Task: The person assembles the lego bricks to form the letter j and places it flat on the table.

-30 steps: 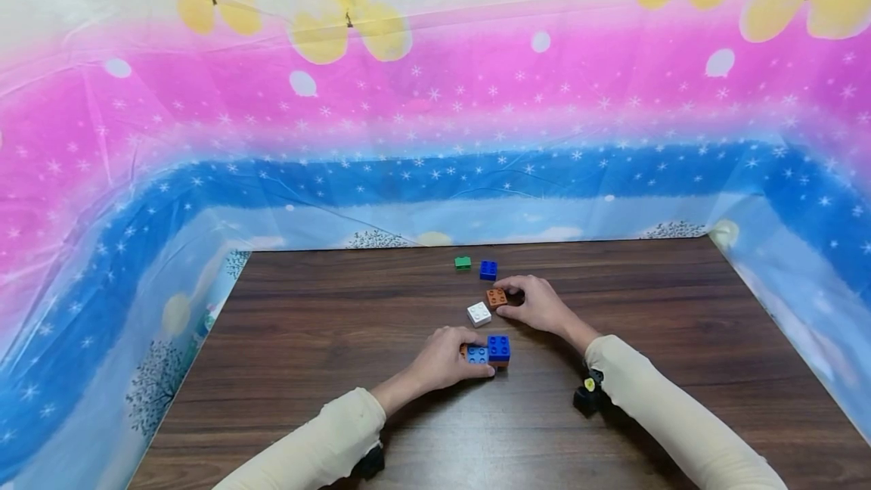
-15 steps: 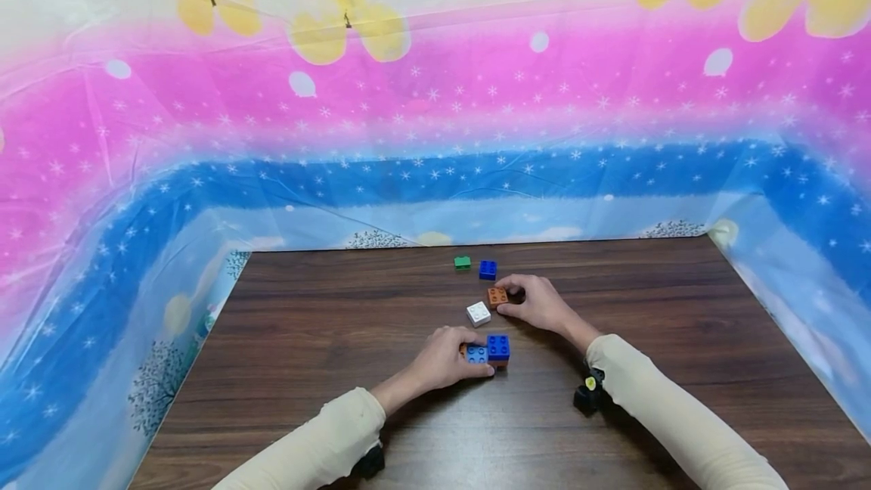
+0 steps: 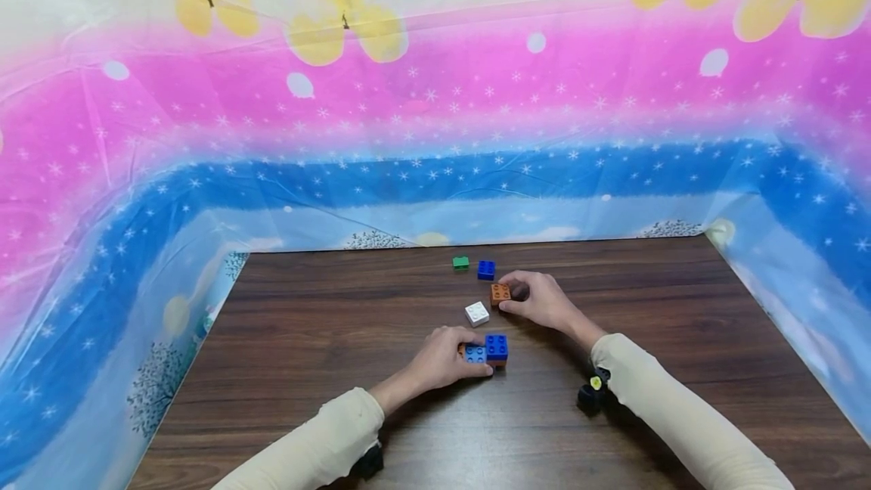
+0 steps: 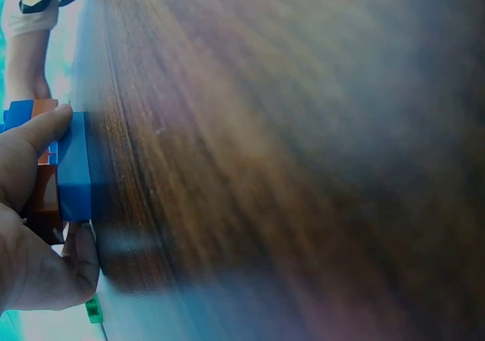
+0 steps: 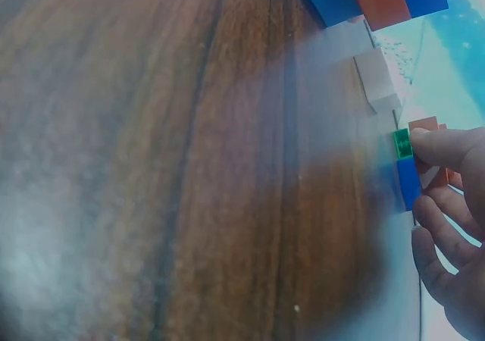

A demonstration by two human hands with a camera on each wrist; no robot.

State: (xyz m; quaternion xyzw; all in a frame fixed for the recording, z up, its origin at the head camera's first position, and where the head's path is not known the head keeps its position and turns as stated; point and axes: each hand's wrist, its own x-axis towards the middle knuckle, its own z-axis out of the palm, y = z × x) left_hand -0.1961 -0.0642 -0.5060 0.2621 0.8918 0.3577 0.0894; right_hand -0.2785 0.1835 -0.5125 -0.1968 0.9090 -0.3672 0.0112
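Orange brick [image 3: 500, 293] is pinched by right hand [image 3: 541, 302], stack [image 3: 495, 349] gripped by left hand [image 3: 441, 358], white brick [image 3: 477, 314] between.

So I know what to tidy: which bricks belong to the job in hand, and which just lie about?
In the job:
joined bricks, in the left fingers
orange brick, in the right fingers

Lying about untouched, possibly for later:
white brick
loose blue brick
green brick

A dark wood-grained table [image 3: 306, 308] before a pink, blue and cream snowflake-patterned cloth backdrop [image 3: 435, 127]
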